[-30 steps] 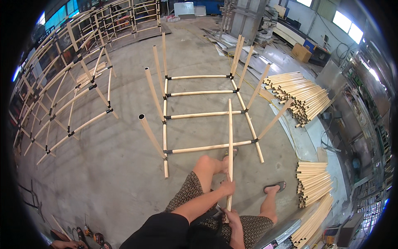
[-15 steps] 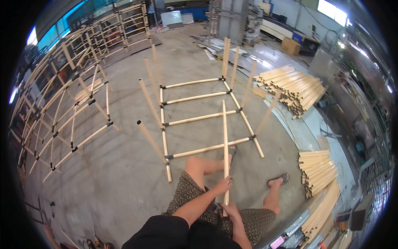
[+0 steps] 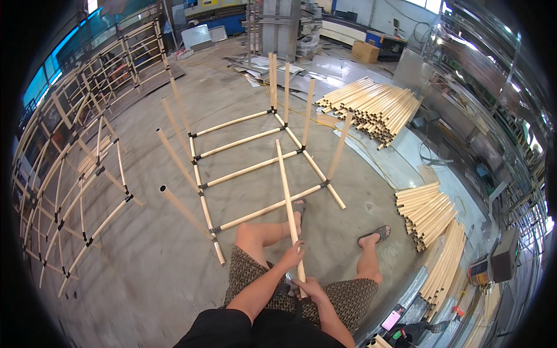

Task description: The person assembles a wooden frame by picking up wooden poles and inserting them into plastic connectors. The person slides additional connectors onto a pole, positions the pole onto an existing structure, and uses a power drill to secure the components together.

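A long cream-coloured pipe (image 3: pixel 285 184) slants up and away from my lap, its far end passing over the frame on the floor. My left hand (image 3: pixel 292 255) is closed round it partway along. At its near end my right hand (image 3: pixel 312 288) grips the pipe with fingers wrapped over it. Something small and metallic shows between my hands, too small to name. Before me lies a ladder-like pipe frame (image 3: pixel 249 171) with black joints (image 3: pixel 216 230) and several upright pipes (image 3: pixel 339 148).
Taller pipe racks (image 3: pixel 96 174) stand at the left. At the right lie a large pipe pile (image 3: pixel 371 107), a smaller pipe bundle (image 3: pixel 426 213) and more loose pipes (image 3: pixel 444 267). A pink-screened phone (image 3: pixel 393 318) rests at the lower right. A cardboard box (image 3: pixel 365 51) sits far back.
The view has turned rightward, so the frame and racks sit farther left. Both hands stay on the pipe, which now leans more to the left.
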`<state>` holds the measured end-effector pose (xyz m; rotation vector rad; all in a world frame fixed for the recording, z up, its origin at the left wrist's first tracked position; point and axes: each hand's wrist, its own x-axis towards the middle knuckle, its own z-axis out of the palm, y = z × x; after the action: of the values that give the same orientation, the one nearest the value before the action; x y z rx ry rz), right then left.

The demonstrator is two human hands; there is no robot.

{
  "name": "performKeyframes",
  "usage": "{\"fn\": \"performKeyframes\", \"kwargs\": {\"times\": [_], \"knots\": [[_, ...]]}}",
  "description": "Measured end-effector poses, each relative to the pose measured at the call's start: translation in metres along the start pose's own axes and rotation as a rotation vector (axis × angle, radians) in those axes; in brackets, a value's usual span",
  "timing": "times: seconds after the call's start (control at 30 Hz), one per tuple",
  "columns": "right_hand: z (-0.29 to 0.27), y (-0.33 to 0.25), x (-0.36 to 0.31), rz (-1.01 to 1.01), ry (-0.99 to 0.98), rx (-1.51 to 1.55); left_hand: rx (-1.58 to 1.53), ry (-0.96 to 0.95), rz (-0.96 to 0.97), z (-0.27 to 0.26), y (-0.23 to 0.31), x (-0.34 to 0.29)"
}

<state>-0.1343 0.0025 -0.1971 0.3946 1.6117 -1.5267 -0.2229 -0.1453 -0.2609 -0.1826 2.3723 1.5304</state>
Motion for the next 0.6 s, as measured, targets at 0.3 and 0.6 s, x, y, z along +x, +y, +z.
{"fn": "performKeyframes", "kwargs": {"times": [0.3, 0.6], "knots": [[0.009, -0.013, -0.015, -0.038, 0.145, -0.036, -0.316, 0.104, 0.047, 0.008, -0.010, 0.009], [-0.007, -0.087, -0.129, -0.173, 0.398, -0.350, -1.299, -0.084, -0.034, -0.002, 0.050, 0.059]]}}
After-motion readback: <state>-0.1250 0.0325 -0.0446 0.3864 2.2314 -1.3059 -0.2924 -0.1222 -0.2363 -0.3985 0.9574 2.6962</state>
